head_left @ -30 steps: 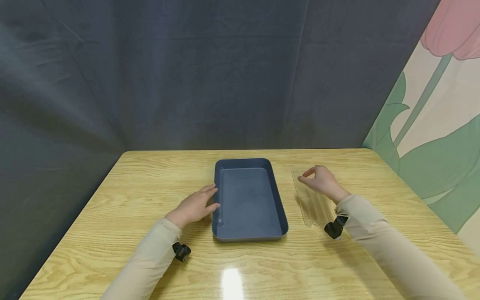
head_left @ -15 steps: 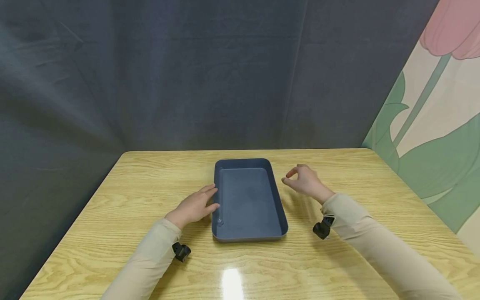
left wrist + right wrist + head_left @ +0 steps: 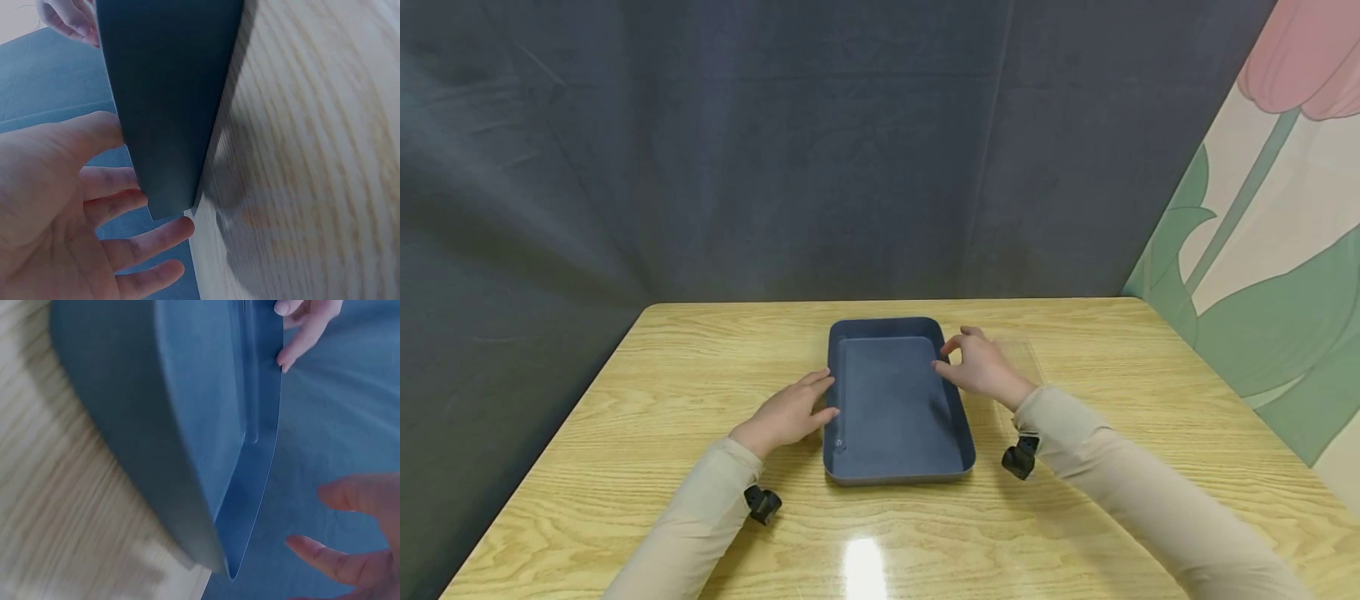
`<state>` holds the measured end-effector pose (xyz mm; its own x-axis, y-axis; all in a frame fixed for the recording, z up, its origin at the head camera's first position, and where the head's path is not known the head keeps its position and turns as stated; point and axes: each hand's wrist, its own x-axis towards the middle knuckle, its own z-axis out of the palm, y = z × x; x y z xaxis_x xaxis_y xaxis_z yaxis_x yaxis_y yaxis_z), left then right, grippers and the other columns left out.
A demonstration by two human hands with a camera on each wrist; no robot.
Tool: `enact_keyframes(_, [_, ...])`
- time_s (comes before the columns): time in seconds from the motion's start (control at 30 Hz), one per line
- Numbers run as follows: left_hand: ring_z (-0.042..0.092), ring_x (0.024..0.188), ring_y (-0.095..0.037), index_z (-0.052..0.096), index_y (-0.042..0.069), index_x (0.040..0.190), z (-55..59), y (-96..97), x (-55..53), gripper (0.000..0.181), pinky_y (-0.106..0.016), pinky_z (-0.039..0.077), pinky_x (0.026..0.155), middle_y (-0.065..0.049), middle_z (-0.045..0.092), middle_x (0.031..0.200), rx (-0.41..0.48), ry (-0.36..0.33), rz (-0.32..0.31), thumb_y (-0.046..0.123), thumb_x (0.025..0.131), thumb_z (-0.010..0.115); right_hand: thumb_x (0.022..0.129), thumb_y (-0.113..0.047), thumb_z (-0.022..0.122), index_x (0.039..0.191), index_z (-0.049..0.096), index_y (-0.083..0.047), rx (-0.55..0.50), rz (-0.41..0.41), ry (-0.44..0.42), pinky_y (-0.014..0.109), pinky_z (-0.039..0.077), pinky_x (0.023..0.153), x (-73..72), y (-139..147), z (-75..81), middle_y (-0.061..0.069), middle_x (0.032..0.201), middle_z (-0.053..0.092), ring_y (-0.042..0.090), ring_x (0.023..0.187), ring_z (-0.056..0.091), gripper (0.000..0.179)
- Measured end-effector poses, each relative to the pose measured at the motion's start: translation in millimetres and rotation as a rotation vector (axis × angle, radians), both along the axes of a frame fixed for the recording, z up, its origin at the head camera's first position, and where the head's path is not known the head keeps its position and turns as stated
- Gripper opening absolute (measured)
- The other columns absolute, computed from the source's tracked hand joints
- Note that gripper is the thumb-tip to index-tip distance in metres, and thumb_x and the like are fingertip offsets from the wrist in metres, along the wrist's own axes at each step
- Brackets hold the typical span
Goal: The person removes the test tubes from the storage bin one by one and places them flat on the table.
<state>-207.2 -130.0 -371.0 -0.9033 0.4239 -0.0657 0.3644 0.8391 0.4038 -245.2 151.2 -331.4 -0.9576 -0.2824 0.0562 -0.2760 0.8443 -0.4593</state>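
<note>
A dark blue rectangular tray (image 3: 891, 408) lies on the wooden table. A clear, tube-like strip (image 3: 251, 394) runs along the inside of its left wall. My left hand (image 3: 786, 417) rests against the tray's left rim, fingers fairly straight; in the left wrist view its thumb (image 3: 103, 134) is right at the rim. Over the tray's right rim hovers my right hand (image 3: 981, 367), thumb and index finger bent toward each other. Nothing shows between those fingertips (image 3: 303, 544) in the right wrist view. A clear, thin-edged plastic piece (image 3: 1018, 354) lies just right of that hand, partly hidden behind it.
The wooden tabletop (image 3: 700, 350) ends at a dark curtain (image 3: 812, 167) behind and to the left. On the right stands a wall with a painted tulip (image 3: 1300, 58). A small black camera (image 3: 763, 504) sits on each wrist.
My right hand has moved left from above the clear plastic piece to the tray's right rim, its fingers still bent. The left hand and the tray have stayed in place.
</note>
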Motion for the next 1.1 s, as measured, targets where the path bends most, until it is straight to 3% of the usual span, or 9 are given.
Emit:
enact_keyframes(0.17, [0.033, 0.134, -0.034, 0.038, -0.005, 0.140, -0.8, -0.2, 0.1, 0.058, -0.046, 0.033, 0.106, -0.019, 0.029, 0.149, 0.001, 0.003, 0.000, 0.025, 0.095, 0.057, 0.088, -0.020, 0.065, 0.101, 0.067, 0.003, 0.004, 0.035, 0.014, 0.070, 0.011, 0.104, 0.6, -12, -0.4, 0.028, 0.125, 0.053, 0.041, 0.134, 0.027, 0.027])
enact_keyframes(0.37, [0.032, 0.134, -0.034, 0.038, -0.005, 0.140, -0.9, -1.0, 1.0, 0.058, -0.046, 0.033, 0.107, -0.019, 0.028, 0.149, 0.013, -0.003, 0.007, 0.025, 0.095, 0.057, 0.089, -0.022, 0.065, 0.103, 0.066, 0.003, -0.023, 0.065, 0.001, 0.070, 0.009, 0.104, 0.4, -26, 1.6, 0.026, 0.125, 0.052, 0.040, 0.135, 0.026, 0.029])
enact_keyframes(0.6, [0.032, 0.134, -0.034, 0.037, -0.006, 0.140, -0.2, 0.0, 0.8, 0.058, -0.046, 0.033, 0.107, -0.019, 0.028, 0.149, 0.017, -0.004, 0.003, 0.026, 0.095, 0.057, 0.089, -0.021, 0.065, 0.104, 0.067, 0.003, -0.050, 0.090, 0.006, 0.070, 0.009, 0.104, -2.3, -41, 1.4, 0.019, 0.112, 0.063, 0.038, 0.136, 0.025, 0.029])
enact_keyframes(0.93, [0.033, 0.134, -0.034, 0.038, -0.006, 0.140, 1.6, 0.9, 0.3, 0.058, -0.046, 0.034, 0.106, -0.020, 0.029, 0.149, 0.001, 0.003, 0.003, 0.026, 0.095, 0.057, 0.089, -0.024, 0.065, 0.103, 0.067, 0.000, -0.072, 0.083, -0.020, 0.065, 0.009, 0.108, -12.4, -62, -6.3, 0.021, 0.127, 0.055, 0.039, 0.138, 0.022, 0.028])
enact_keyframes(1.1, [0.033, 0.133, -0.035, 0.039, -0.006, 0.139, 1.4, 0.4, 0.5, 0.057, -0.046, 0.033, 0.106, -0.021, 0.030, 0.148, -0.001, 0.010, 0.002, 0.025, 0.095, 0.057, 0.088, -0.024, 0.066, 0.100, 0.068, -0.001, -0.094, 0.088, 0.000, 0.066, 0.010, 0.107, -17.3, -68, -13.1, 0.021, 0.125, 0.056, 0.043, 0.137, 0.021, 0.026])
